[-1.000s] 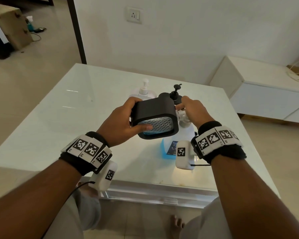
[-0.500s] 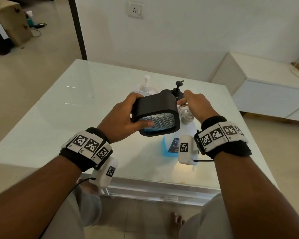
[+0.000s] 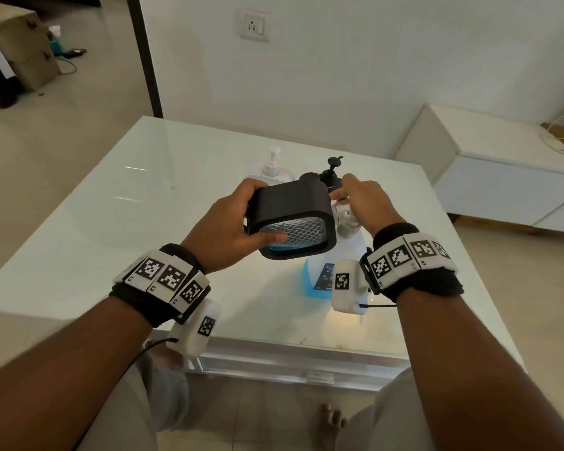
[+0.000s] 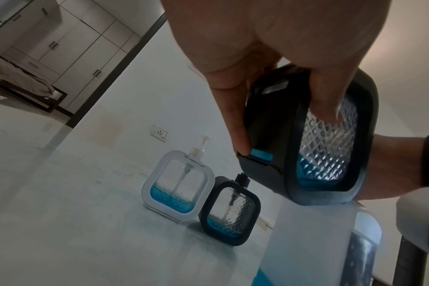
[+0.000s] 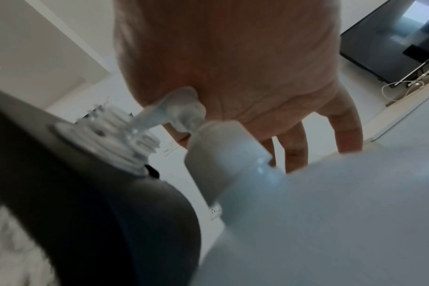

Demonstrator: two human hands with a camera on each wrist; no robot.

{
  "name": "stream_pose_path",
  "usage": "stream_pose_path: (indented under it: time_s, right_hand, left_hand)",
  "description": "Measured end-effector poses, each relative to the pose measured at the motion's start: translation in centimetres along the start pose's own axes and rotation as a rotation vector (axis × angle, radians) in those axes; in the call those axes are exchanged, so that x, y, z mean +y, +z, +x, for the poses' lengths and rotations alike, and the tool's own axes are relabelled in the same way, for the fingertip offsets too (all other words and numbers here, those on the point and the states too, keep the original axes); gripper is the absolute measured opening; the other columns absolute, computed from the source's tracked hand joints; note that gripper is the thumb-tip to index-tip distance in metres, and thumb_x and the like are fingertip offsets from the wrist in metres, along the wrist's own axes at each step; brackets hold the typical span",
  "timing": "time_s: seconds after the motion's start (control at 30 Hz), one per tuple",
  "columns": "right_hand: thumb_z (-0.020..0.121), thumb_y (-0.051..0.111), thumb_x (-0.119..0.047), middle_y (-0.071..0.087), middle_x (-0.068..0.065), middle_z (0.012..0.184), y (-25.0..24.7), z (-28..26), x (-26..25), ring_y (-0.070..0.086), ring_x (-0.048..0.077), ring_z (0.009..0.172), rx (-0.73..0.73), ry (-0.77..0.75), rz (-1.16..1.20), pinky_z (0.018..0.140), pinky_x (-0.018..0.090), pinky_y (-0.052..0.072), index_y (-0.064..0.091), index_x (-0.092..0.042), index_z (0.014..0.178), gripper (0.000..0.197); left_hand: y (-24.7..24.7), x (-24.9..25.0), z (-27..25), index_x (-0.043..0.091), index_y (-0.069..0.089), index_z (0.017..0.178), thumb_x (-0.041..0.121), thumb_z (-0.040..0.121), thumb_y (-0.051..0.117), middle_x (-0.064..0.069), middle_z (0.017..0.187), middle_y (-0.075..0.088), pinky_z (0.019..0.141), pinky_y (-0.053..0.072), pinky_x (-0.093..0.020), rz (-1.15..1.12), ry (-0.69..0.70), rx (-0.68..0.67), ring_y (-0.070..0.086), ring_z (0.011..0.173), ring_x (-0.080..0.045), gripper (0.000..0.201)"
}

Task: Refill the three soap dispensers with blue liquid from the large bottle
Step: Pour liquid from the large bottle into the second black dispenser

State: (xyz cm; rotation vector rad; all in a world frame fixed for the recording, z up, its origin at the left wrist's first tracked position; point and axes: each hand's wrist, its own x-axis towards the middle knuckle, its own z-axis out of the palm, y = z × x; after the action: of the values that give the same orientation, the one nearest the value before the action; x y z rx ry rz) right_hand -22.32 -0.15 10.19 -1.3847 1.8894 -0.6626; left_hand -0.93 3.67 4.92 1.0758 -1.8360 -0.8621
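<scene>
Dispensers (image 4: 309,135): three; one in left hand (image 3: 228,229), two standing.

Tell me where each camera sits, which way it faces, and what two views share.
Head: on the head, looking down at the table; both forearms show, left hand holding the black dispenser.
Left wrist: under the left palm, looking past the fingers at two standing dispensers.
Right wrist: under the right hand, looking at the large bottle's pump.
Shared: all three show the black dispenser.
</scene>
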Motion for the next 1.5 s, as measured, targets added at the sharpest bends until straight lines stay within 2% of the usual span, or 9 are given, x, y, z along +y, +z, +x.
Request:
stream_pose_path:
  time_s: [0.23,0.47,0.63,0.73,0.83,0.93,1.17,1.33,1.5]
  right_hand:
    - [0.095,0.036,-0.037,0.07,0.011,0.106,-0.7,0.7,0.3,0.061,0.025,0.095,-0.025,-0.031,0.045,0.085,0.035,0.043,0.071,-0.015,0.095,0.041]
    - [0.07,0.025,-0.048,0.066,0.004,0.108,-0.1,0.0,0.0,0.057,0.026,0.103,-0.006,0.001,-0.036,0.106,0.052,0.034,0.068,-0.027,0.082,0.05]
    - [0.095,0.023,-0.027,0.058,-0.001,0.109,0.3,0.0,0.1,0.054,0.029,0.112,0.002,0.005,-0.033,0.108,0.055,0.032,0.067,-0.025,0.09,0.045]
    - [0.088,0.023,-0.036,0.062,0.004,0.108,0.2,-0.1,0.0,0.056,0.028,0.105,0.017,0.016,-0.024,0.106,0.054,0.034,0.065,-0.03,0.078,0.044]
    - [0.09,0.025,-0.041,0.063,0.006,0.107,0.3,-0.3,0.2,0.056,0.026,0.098,0.003,0.003,0.001,0.105,0.051,0.038,0.069,-0.022,0.092,0.047]
    - [0.099,0.028,-0.032,0.062,0.006,0.106,-0.2,0.1,0.4,0.055,0.022,0.095,-0.047,-0.011,0.045,0.087,0.035,0.043,0.069,-0.012,0.105,0.045]
    - [0.1,0.031,-0.028,0.066,0.009,0.109,-1.0,0.8,0.5,0.056,0.015,0.082,-0.06,-0.064,0.058,0.066,0.026,0.038,0.067,-0.011,0.098,0.04]
    - [0.096,0.032,-0.031,0.067,0.008,0.113,-0.4,0.7,0.4,0.059,0.025,0.102,-0.031,-0.042,-0.006,0.103,0.048,0.039,0.067,-0.024,0.084,0.037]
    - [0.101,0.029,-0.023,0.061,0.009,0.113,0.4,0.5,0.1,0.051,0.023,0.095,-0.034,-0.01,-0.01,0.092,0.036,0.038,0.065,-0.013,0.102,0.037]
  left_hand:
    - [0.1,0.1,0.1,0.026,0.042,0.12,0.055,0.068,0.07,0.013,0.111,0.059,0.073,0.059,-0.036,-0.007,0.001,-0.005,0.062,0.099,-0.009,0.066]
    - [0.3,0.1,0.0,0.025,0.042,0.119,0.042,0.072,0.073,0.015,0.11,0.058,0.073,0.059,-0.034,-0.003,0.0,0.007,0.061,0.1,-0.009,0.059]
    - [0.3,0.1,-0.1,0.024,0.041,0.12,0.041,0.073,0.072,0.017,0.11,0.057,0.074,0.059,-0.032,-0.013,-0.006,0.009,0.062,0.101,-0.007,0.059]
    - [0.2,0.0,-0.1,0.025,0.041,0.12,0.041,0.072,0.072,0.016,0.111,0.058,0.075,0.059,-0.033,-0.013,-0.012,0.007,0.062,0.101,-0.009,0.059]
    - [0.2,0.1,-0.2,0.025,0.041,0.12,0.041,0.073,0.073,0.017,0.11,0.058,0.075,0.059,-0.032,-0.015,-0.013,0.008,0.062,0.101,-0.009,0.059]
    - [0.3,0.2,-0.2,0.024,0.041,0.12,0.042,0.075,0.076,0.018,0.11,0.057,0.075,0.059,-0.032,-0.021,-0.016,0.006,0.062,0.101,-0.009,0.06]
    - [0.4,0.1,0.1,0.025,0.042,0.12,0.041,0.074,0.077,0.016,0.11,0.058,0.075,0.059,-0.034,-0.021,-0.005,0.01,0.062,0.1,-0.011,0.06]
    - [0.3,-0.1,-0.1,0.025,0.041,0.12,0.04,0.073,0.073,0.018,0.11,0.058,0.075,0.059,-0.033,-0.008,-0.003,0.009,0.062,0.099,-0.007,0.059]
    - [0.2,-0.1,-0.1,0.027,0.041,0.119,0.042,0.074,0.072,0.019,0.11,0.056,0.074,0.059,-0.034,0.007,-0.004,0.01,0.059,0.099,-0.004,0.057]
